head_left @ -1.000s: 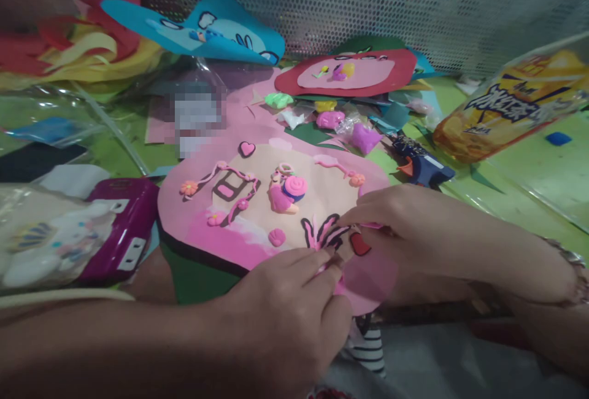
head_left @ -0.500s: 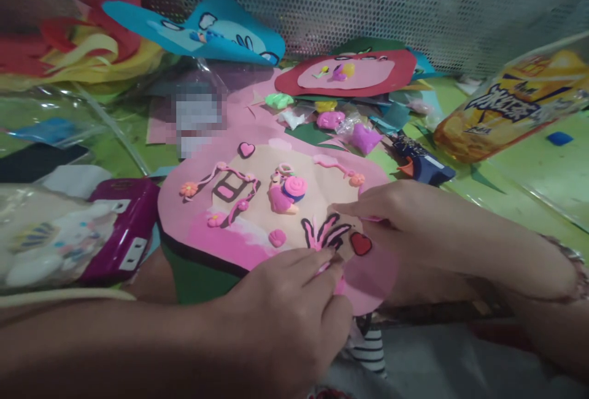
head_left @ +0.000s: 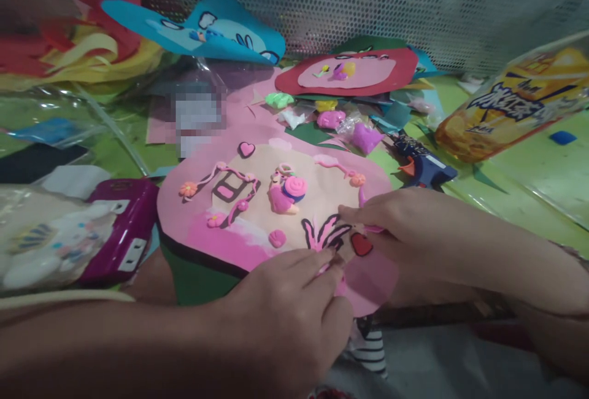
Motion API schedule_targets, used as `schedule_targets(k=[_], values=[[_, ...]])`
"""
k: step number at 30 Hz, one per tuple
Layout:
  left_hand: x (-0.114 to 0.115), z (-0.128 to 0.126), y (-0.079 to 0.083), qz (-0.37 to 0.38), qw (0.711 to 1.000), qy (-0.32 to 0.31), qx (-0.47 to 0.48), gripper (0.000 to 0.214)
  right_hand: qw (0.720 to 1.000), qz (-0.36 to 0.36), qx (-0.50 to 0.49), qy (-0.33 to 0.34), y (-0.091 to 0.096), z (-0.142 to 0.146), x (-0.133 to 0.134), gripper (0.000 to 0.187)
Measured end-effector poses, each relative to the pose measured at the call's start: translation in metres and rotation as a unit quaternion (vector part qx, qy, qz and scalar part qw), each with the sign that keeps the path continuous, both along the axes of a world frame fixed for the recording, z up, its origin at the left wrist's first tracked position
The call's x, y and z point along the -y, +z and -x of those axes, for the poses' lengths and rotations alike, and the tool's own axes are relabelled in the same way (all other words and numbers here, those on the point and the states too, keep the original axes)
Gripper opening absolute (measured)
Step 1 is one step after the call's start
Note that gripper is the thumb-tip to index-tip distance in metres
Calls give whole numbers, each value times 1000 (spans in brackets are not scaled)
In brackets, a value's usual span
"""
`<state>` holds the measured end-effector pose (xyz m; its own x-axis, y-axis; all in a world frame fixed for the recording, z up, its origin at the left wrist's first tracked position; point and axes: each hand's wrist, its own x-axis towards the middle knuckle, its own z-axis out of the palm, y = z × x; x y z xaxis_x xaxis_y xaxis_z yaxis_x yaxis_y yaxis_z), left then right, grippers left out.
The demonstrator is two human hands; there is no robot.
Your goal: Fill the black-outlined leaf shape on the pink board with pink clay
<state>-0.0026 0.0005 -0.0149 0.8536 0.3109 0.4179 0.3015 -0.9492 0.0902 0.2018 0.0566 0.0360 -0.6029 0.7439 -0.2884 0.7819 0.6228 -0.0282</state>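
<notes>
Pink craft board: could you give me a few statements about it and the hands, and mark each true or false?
Both the left hand and the right hand touch the pink craft board. True.
A red heart lies by the right hand's fingertips. True.
The blue glue gun is held in the left hand. False: it lies on the table beyond the right hand.
The snail figure sits on a green sheet. False: it sits on the board's beige middle.

Dim, flat light; everything looks soft, my near left hand [head_left: 285,319] darkest, and the edges smear.
</notes>
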Motion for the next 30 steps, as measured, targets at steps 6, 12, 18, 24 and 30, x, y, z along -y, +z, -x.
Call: schedule_targets(k=[6, 12, 18, 24, 30], values=[[0, 1, 0, 16, 1000, -2, 6, 23, 997, -15, 17, 78, 2, -2, 6, 26], [2, 1, 0, 16, 1000, 1, 4, 20, 998, -13, 1, 68, -1, -6, 2, 20], [0, 2, 1, 15, 1000, 5, 4, 21, 997, -17, 2, 80, 1, -5, 4, 25], [2, 1, 0, 16, 1000, 6, -1, 21, 997, -21, 18, 68, 2, -4, 4, 26], [2, 2, 0, 21, 1000, 1, 0, 19, 997, -17, 0, 75, 3, -3, 4, 28]])
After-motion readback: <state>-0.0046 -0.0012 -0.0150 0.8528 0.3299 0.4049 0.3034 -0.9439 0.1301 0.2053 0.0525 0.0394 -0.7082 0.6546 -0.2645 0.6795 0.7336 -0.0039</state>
